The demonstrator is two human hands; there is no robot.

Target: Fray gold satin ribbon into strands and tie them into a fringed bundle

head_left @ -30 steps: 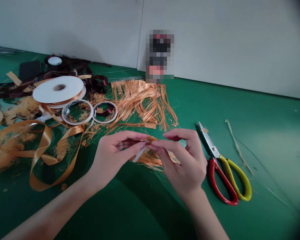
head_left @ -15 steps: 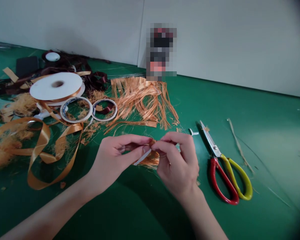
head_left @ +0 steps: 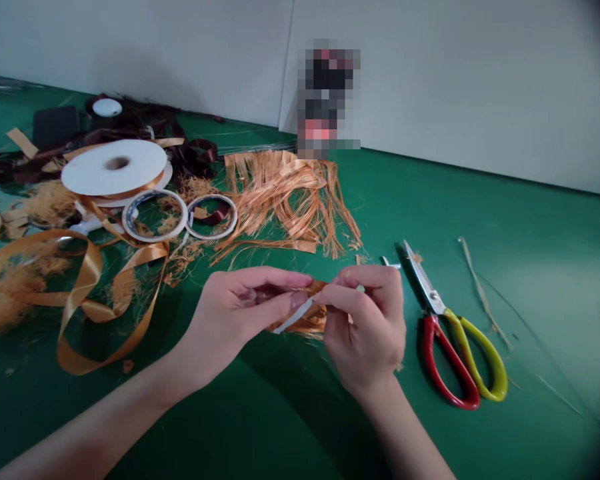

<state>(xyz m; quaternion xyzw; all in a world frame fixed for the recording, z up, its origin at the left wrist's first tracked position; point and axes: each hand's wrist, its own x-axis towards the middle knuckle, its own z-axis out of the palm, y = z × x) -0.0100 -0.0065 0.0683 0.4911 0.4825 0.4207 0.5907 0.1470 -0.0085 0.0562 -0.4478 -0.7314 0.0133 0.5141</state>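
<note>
My left hand (head_left: 235, 310) pinches a small bundle of frayed orange ribbon (head_left: 307, 320) just above the green table (head_left: 290, 413). A thin white strip (head_left: 294, 320) hangs from the bundle between the two hands. My right hand (head_left: 370, 327) is closed, its fingertips pinching the same bundle and the strip from the right. Most of the bundle is hidden behind the fingers.
Red and yellow handled scissors (head_left: 450, 333) lie just right of my right hand. A pile of shredded orange ribbon (head_left: 285, 200) lies behind the hands. Two tape rings (head_left: 155, 217), a white ribbon spool (head_left: 115, 167) and loose orange ribbon loops (head_left: 80, 293) fill the left.
My right hand has curled tighter and shifted slightly right over the bundle. The white strip now points more toward the right hand. The left hand barely moved.
</note>
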